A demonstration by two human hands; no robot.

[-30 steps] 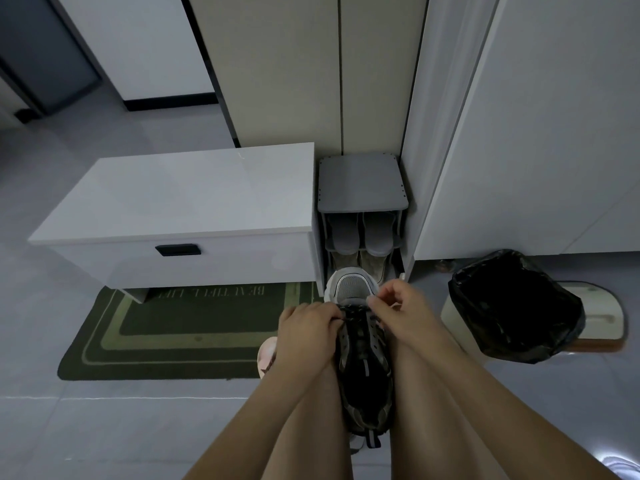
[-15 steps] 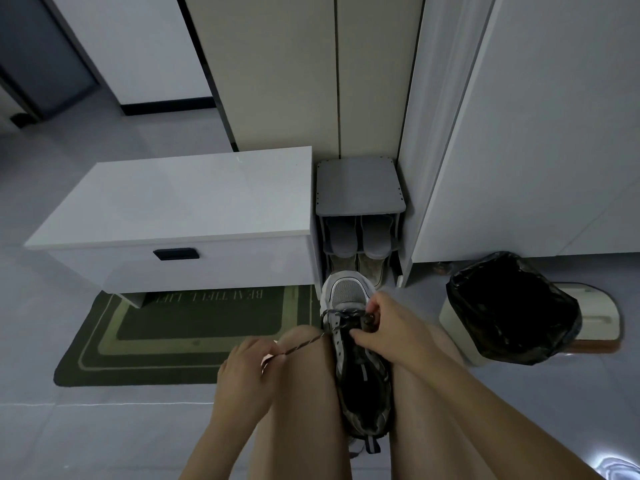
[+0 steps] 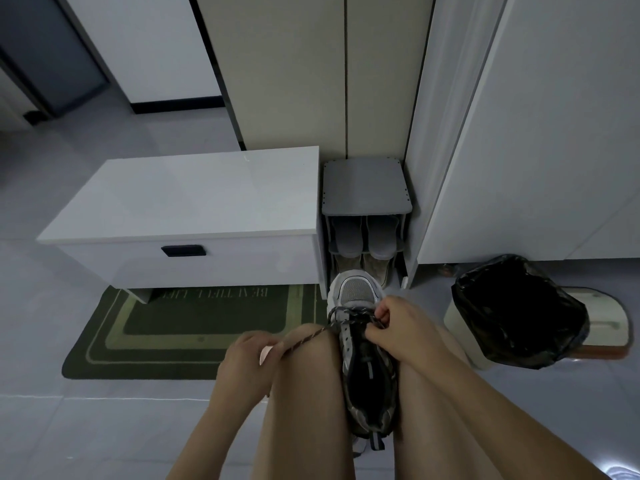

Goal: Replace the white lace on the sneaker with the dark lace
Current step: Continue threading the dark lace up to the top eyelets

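While our left hand (image 3: pixel 247 362) pinches the dark lace (image 3: pixel 311 337) taut and right hand (image 3: pixel 403 332) pinches it at the sneaker (image 3: pixel 367 375), we judge: early lacing; next, opposite eyelet.

The sneaker (image 3: pixel 369 372) is grey and dark with a pale mesh toe; it lies wedged between the knees (image 3: pixel 308 362), toe pointing away, opening facing up. The speckled dark lace (image 3: pixel 311 337) crosses what appear to be the toe-end eyelets and runs taut leftward.
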